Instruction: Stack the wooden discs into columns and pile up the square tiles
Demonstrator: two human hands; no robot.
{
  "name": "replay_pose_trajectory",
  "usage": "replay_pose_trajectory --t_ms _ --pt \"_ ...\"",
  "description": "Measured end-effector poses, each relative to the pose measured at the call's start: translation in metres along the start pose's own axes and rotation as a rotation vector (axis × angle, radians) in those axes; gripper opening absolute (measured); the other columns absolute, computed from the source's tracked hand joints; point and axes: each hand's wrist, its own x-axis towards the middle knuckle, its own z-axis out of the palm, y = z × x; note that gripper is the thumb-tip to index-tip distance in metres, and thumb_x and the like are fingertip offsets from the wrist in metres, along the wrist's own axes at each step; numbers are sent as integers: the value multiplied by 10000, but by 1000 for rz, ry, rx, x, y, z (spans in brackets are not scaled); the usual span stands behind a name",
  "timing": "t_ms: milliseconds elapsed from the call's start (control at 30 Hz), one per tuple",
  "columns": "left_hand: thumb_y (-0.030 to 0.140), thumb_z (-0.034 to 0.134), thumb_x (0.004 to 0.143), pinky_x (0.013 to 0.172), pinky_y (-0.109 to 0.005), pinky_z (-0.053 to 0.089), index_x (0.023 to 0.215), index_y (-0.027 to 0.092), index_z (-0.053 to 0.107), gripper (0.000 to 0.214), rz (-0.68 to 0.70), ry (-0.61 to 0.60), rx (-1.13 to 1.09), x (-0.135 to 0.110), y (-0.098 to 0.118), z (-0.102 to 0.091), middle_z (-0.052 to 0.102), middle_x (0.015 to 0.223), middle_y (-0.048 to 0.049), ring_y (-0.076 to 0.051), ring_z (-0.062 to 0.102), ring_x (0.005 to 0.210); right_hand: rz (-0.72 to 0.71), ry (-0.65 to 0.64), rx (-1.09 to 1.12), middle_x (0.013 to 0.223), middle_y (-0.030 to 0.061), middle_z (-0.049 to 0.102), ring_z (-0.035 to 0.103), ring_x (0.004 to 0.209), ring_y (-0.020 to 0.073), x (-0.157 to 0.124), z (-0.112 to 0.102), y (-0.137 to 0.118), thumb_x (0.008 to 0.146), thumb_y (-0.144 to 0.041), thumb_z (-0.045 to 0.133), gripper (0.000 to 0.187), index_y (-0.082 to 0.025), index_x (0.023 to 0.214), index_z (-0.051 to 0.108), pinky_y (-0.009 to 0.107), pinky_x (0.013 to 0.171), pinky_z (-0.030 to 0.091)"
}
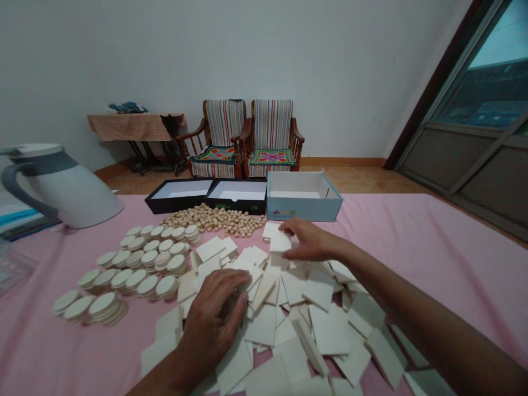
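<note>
A loose heap of pale square wooden tiles [330, 330] spreads over the pink cloth in front of me. My right hand [307, 239] is closed on a square wooden tile [280, 242], thumb at its near edge and fingers at its far edge. Just beyond that tile lies a small stack of square tiles [268, 231], close to the blue box. My left hand [216, 311] rests over the left side of the heap, thumb and fingers apart, its fingertips touching or just over tiles. Left of the heap, round wooden discs [150, 258] stand in rows of low stacks.
Small wooden beads or cubes [223, 220] lie piled before two black box trays [179, 204] and a light blue box [303, 210]. A grey-white jug [78, 190] stands at left, with a clear plastic container [14, 269] nearer me. Two wooden armchairs [272, 132] stand beyond the table.
</note>
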Motion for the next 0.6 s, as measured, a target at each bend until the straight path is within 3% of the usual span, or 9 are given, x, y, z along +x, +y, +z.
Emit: replay_pose_trajectory --t_ms 67,167,333,600 --pt "107 541 839 860 -353 494 1100 183 551 272 1 6 -6 0 1 0 629 1046 -84 -197 565 1011 18 111 -45 988 107 587 508 926 234 16 2 6 673 -308 692 398 -130 1017 600 337 798 400" --pt "103 537 840 841 -344 503 1081 182 558 255 1 13 -12 1 2 -1 633 1028 -86 -194 574 994 84 168 -98 991 114 566 498 942 244 40 15 13 668 -368 703 441 -124 1017 592 346 810 389" --pt "110 527 843 824 -353 516 1065 183 570 237 3 14 -5 2 5 -2 647 1012 -93 -205 591 975 149 132 -137 1032 129 544 497 971 257 58 32 21 642 -419 726 525 -134 1057 575 349 811 392" --pt "90 533 829 826 -355 517 1059 180 579 252 7 20 -20 2 4 -2 649 1006 -93 -206 592 978 115 80 -181 1130 161 546 502 1046 287 62 38 22 686 -508 681 619 -135 1155 527 387 865 388"
